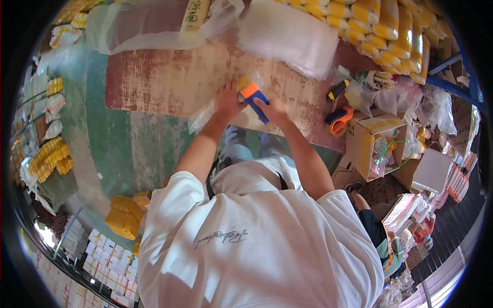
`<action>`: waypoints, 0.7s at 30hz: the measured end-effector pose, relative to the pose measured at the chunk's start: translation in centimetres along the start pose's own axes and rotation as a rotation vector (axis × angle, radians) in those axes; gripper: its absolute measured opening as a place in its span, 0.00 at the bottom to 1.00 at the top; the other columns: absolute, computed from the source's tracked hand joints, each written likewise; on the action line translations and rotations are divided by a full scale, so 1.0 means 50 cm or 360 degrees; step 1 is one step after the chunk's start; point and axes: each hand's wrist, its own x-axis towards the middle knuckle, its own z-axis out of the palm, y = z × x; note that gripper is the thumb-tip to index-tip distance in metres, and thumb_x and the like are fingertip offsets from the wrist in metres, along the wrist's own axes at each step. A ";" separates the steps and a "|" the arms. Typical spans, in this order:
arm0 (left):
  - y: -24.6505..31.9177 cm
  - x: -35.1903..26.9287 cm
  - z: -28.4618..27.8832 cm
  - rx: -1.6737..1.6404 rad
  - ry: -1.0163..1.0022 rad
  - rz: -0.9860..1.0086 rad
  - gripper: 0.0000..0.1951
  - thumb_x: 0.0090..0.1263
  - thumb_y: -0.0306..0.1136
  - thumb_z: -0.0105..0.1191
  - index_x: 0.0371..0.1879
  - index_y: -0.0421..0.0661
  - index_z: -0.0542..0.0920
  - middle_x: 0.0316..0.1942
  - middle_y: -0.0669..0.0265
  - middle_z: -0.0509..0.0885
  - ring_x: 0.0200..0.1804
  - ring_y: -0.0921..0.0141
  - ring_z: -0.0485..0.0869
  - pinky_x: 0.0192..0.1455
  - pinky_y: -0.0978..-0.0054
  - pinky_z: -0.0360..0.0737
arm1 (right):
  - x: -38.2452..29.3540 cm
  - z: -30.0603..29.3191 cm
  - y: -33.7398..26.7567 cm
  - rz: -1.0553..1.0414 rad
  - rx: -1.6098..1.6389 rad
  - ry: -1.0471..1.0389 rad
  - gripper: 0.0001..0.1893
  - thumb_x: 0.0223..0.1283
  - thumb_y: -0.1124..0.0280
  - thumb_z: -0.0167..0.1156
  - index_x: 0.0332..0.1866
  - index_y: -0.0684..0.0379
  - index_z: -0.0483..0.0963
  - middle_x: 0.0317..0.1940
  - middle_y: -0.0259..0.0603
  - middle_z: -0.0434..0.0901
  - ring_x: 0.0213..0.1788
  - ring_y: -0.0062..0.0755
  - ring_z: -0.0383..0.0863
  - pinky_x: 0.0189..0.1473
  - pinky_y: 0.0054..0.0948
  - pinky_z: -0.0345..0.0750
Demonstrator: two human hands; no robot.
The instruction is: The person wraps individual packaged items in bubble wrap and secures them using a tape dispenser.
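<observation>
My right hand is closed around a blue, orange and yellow oblong item, thumb on its blue side. It tilts over the wooden tabletop, its yellow end near the fingers of my left hand. That hand lies palm down near the front edge, touching clear plastic film. The film shows beside my left wrist and overhangs the edge. Whether the left fingers pinch anything is hidden. More clear plastic shows just beyond the item's yellow end.
Clear plastic bags are stacked at the back. On the right lie a yellow-black cutter and an orange-handled tape dispenser. A cardboard box stands beside the table. Yellow-and-clear packs are piled behind. Another person is at lower right.
</observation>
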 end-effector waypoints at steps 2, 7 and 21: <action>-0.010 0.007 -0.003 0.0024 0.0003 0.0031 0.55 0.49 0.50 0.75 0.76 0.46 0.59 0.66 0.55 0.74 0.66 0.55 0.75 0.69 0.57 0.72 | -0.030 -0.001 0.022 0.0017 0.0126 -0.0012 0.32 0.66 0.39 0.60 0.29 0.66 0.83 0.21 0.41 0.84 0.23 0.29 0.86 0.29 0.28 0.81; 0.019 0.027 -0.038 0.0081 -0.0256 -0.0148 0.52 0.51 0.47 0.75 0.74 0.43 0.61 0.68 0.54 0.72 0.69 0.54 0.72 0.70 0.54 0.70 | -0.033 -0.007 0.070 0.0131 0.0177 0.0062 0.32 0.65 0.40 0.62 0.30 0.66 0.83 0.21 0.42 0.84 0.24 0.30 0.87 0.28 0.29 0.81; 0.044 -0.004 0.048 0.0092 0.0377 0.0243 0.45 0.59 0.38 0.61 0.76 0.42 0.56 0.68 0.51 0.69 0.67 0.49 0.70 0.69 0.48 0.66 | -0.048 0.012 0.004 0.0477 -0.0227 0.0144 0.31 0.63 0.36 0.56 0.34 0.58 0.86 0.25 0.37 0.88 0.32 0.31 0.90 0.41 0.29 0.83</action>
